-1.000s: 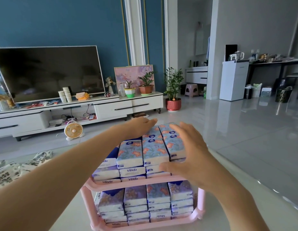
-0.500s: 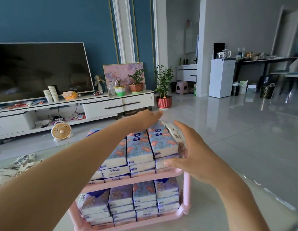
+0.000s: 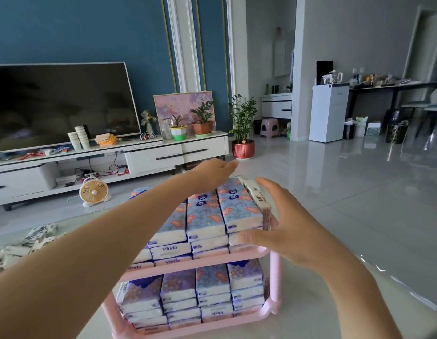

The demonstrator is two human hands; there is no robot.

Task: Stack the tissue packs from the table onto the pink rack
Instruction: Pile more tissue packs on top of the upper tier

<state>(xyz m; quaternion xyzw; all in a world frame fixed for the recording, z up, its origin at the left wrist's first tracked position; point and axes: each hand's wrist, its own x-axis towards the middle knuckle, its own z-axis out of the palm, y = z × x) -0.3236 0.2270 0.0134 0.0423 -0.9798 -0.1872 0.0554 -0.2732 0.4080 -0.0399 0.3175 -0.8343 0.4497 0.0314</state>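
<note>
1. Rightmost pack [image 3: 257,199] now stands on edge at the right rim of the pink rack [image 3: 276,277]; it lay flat a second ago
2. Right hand [image 3: 285,226] cups it, fingers spread loose
3. Left hand [image 3: 212,172] lies straight-fingered on the far edge of the tissue packs [image 3: 205,216]
4. Table [image 3: 310,314] stretches on to the rack's right

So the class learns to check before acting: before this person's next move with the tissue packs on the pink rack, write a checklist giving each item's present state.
Rack upright on the table: ok.
Lower shelf packs lying flat: ok.
Top packs all flat: not ok; the edge pack stands on its side.
Left hand on the far top packs: ok.
Right hand against the edge pack: ok.
Table cleared: not ok; loose packs lie at left.
</note>
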